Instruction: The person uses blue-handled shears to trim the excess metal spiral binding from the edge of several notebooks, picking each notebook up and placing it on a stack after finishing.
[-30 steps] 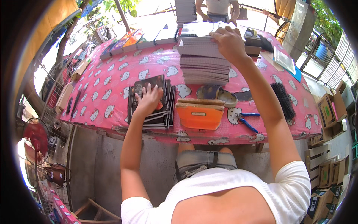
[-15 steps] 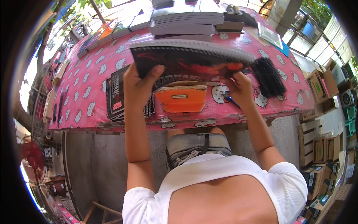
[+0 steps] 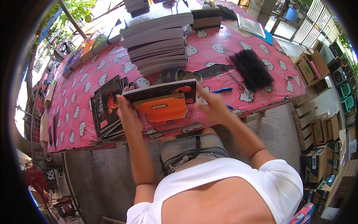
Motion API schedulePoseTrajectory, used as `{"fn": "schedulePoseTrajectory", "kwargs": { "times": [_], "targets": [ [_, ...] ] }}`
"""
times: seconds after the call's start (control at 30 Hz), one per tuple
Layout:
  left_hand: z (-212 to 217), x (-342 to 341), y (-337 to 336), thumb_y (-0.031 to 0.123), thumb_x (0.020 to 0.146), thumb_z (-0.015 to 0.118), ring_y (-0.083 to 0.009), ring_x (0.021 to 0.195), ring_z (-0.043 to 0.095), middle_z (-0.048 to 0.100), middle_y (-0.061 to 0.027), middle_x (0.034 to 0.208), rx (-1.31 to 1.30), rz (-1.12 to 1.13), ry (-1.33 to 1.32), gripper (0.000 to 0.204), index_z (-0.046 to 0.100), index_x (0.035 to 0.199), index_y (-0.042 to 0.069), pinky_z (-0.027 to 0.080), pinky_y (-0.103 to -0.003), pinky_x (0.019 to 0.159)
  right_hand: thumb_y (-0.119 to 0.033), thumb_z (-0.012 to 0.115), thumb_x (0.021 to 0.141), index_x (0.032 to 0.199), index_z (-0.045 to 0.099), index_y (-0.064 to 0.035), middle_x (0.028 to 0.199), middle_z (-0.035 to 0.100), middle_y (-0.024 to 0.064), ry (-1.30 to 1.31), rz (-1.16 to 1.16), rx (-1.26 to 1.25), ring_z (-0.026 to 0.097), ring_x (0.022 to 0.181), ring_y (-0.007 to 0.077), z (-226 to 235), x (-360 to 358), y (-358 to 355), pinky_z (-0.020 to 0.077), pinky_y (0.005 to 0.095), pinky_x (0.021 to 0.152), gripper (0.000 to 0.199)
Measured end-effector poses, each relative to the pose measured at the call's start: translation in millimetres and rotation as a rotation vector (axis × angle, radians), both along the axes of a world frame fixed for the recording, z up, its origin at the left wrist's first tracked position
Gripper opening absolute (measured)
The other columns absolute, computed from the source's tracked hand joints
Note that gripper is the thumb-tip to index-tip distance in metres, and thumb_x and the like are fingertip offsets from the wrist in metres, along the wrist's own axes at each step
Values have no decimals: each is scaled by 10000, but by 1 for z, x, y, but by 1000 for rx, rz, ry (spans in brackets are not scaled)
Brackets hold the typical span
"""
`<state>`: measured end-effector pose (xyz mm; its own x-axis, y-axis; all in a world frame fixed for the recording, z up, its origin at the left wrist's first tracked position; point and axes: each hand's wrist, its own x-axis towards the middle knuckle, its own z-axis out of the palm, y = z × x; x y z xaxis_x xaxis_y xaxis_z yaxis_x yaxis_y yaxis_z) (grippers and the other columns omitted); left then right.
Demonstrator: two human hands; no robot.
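Note:
A black-covered spiral notebook (image 3: 169,91) stands on its long edge behind an orange block (image 3: 162,108) with worn edges, its bound edge on top. My left hand (image 3: 128,110) holds its left end, fingers stretched along it. At the right end is my right hand (image 3: 212,103), slightly blurred, its fingertips against the cover's edge. Just right of that hand lies a tool with blue handles (image 3: 222,90), partly hidden. To the left, more black spiral notebooks (image 3: 106,106) lie in a loose pile. A dark patterned round object (image 3: 175,75) shows behind the held notebook.
A tall stack of unbound page blocks (image 3: 154,44) rises beyond my hands. Black binding coils (image 3: 251,69) lie in a heap at right. Colourful books (image 3: 87,48) line the far left of the pink table (image 3: 80,108). Cardboard boxes (image 3: 317,162) stand off to the right.
The notebook has come down from tilted in the air to upright behind the orange block. Both hands have lowered with it and now sit at its two ends. The view has shifted.

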<state>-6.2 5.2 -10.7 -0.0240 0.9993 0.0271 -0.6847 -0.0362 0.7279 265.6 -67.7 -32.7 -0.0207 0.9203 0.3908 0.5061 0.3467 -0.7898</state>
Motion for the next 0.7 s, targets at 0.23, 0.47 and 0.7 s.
{"fn": "schedulePoseTrajectory", "kwargs": {
  "times": [0.23, 0.47, 0.7],
  "targets": [
    [44, 76, -17, 228, 842, 664, -246, 1322, 328, 390, -129, 1404, 549, 719, 1065, 558, 438, 1328, 73, 216, -456, 1077, -130, 641, 737, 960, 685, -64, 863, 679, 130, -880, -533, 44, 607, 899, 306, -28, 150, 96, 498, 395, 762, 236],
    [39, 109, -24, 279, 868, 615, -262, 1268, 407, 462, -106, 1356, 916, 427, 1867, 441, 522, 1279, 151, 230, -454, 1068, -81, 746, 702, 950, 682, -51, 825, 662, 66, 24, -106, 70, 616, 746, 145, 44, 56, 38, 481, 272, 657, 258],
    [33, 110, -17, 230, 763, 723, -225, 928, 616, 680, -21, 862, 872, 320, 1311, 198, 719, 917, 104, 362, -382, 954, -8, 734, 726, 964, 684, -28, 856, 641, 27, 127, 74, 71, 561, 728, 72, 59, 42, 27, 448, 213, 656, 244]
  ]
}}
